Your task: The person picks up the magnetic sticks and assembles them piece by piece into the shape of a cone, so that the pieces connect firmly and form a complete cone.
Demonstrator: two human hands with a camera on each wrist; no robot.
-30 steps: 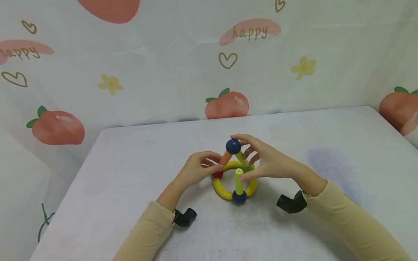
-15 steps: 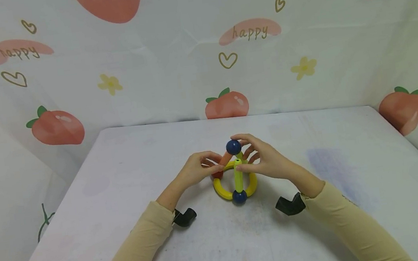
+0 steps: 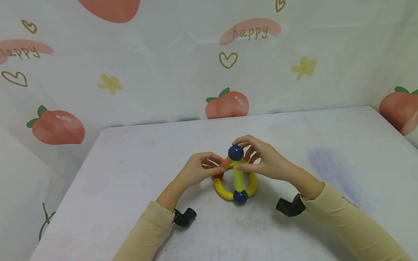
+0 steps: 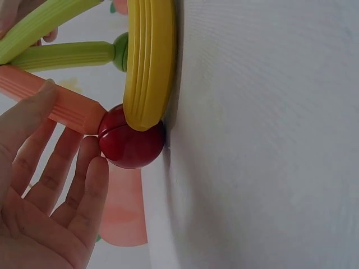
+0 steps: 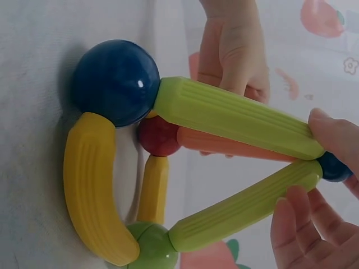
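A pyramid of toy building sticks and balls stands on the table. Curved yellow sticks (image 5: 92, 185) form its base ring, joined by a red ball (image 4: 132, 145), a green ball (image 5: 154, 246) and a lower blue ball (image 5: 118, 81). From these, an orange stick (image 4: 67, 106), a front green stick (image 5: 241, 117) and a rear green stick (image 5: 241, 213) lean up to a top blue ball (image 3: 235, 153). My left hand (image 3: 195, 167) holds the orange stick near the red ball. My right hand (image 3: 271, 160) grips around the apex, thumb on the front green stick, fingers by the rear one and the top ball.
The white table (image 3: 130, 253) reaches back to a cloth backdrop (image 3: 172, 83) printed with peaches. A dark angled wrist mount (image 3: 185, 217) sits by the left cuff and a similar mount (image 3: 290, 206) by the right. A thin green cord (image 3: 45, 219) shows at the table's left edge.
The front green stick's upper end, free before, now meets the top blue ball. That ball has come slightly down and nearer with my right fingers. My left hand has barely moved.
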